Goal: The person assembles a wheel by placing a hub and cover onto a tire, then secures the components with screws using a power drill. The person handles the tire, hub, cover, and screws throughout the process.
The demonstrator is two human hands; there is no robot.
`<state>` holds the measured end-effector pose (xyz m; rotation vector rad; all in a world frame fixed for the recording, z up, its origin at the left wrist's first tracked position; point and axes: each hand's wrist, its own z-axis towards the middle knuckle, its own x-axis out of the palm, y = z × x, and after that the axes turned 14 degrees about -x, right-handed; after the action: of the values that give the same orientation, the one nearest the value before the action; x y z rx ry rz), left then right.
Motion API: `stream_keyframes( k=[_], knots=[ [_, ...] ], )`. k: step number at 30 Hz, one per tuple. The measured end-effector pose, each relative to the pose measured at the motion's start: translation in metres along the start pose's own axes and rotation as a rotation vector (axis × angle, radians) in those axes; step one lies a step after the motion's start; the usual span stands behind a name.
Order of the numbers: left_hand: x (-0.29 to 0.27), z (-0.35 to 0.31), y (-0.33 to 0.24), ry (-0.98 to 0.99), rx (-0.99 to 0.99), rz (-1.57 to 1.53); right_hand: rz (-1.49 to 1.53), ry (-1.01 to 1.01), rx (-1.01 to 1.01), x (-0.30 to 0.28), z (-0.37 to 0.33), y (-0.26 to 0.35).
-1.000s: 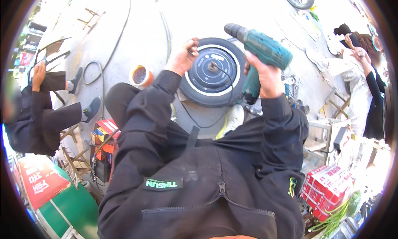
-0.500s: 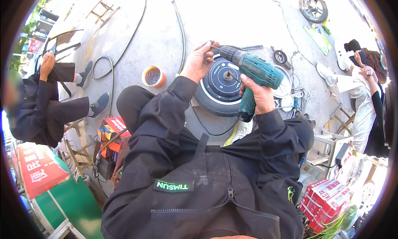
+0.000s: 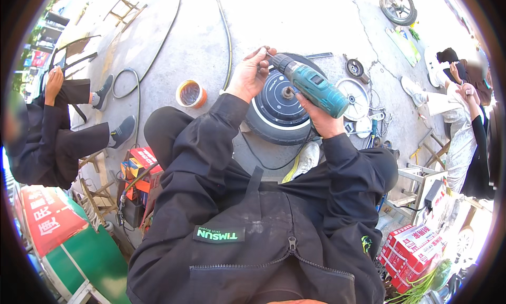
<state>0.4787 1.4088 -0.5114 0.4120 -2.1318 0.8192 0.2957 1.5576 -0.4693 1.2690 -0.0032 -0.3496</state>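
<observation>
My right hand (image 3: 323, 119) is wrapped round a teal and black cordless drill (image 3: 316, 87), whose body hides the handle. The drill's chuck points up and left toward my left hand (image 3: 247, 76). My left fingers are pinched at the tip of the thin drill bit (image 3: 270, 53); whatever they hold is too small to make out. Below both hands lies a wheel with a black tyre (image 3: 274, 135) and a dark round hub (image 3: 274, 101). A short metal axle (image 3: 288, 92) sticks up from the hub, close to my right thumb.
An orange tub (image 3: 191, 94) stands left of the wheel. Right of it lie a silver round cover (image 3: 352, 99), a black round part (image 3: 354, 68) and several tools. A hose (image 3: 227, 46) crosses the ground. People sit at both sides. A red box (image 3: 411, 254) stands lower right.
The drill has rolled in my right hand, so its handle no longer shows below it. Its chuck end has shifted slightly left and up, and my left fingers have moved with it.
</observation>
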Motion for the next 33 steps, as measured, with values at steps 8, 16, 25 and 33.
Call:
stream_keyframes(
  k=[8, 16, 25, 33],
  knots=[
    [0.004, -0.01, 0.005, 0.053, 0.059, 0.15, 0.365, 0.007, 0.361, -0.023, 0.002, 0.008],
    [0.013, -0.011, -0.012, 0.167, -0.009, 0.288, 0.461, -0.061, 0.361, -0.031, -0.001, 0.009],
    [0.004, 0.053, 0.016, -0.017, 0.037, 0.57, 0.122, 0.168, 0.366, -0.064, 0.08, 0.041],
    [-0.045, 0.118, 0.037, -0.244, 0.091, 1.276, -0.079, 0.263, 0.536, -0.042, 0.114, -0.049]
  ],
)
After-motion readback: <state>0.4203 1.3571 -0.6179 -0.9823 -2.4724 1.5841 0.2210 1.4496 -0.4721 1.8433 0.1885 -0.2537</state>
